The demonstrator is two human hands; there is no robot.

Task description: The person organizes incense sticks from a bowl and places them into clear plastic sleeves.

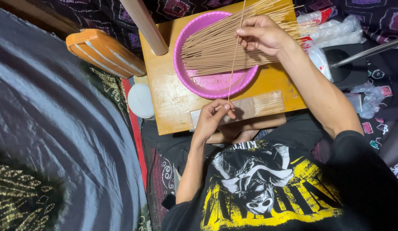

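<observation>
A pink round bowl on a small wooden board holds a fanned pile of thin brown sticks. My right hand is above the pile and pinches the upper part of a single thin stick. That stick runs down to my left hand, which pinches its lower end at the board's near edge. A clear flat packet with a bundle of sticks inside lies on the board, just right of my left hand and touching it.
A thick wooden dowel stands at the board's far left corner. An orange striped object and a white round lid lie to the left. Plastic bags and a black base with a metal rod sit to the right. Patterned cloth covers the floor.
</observation>
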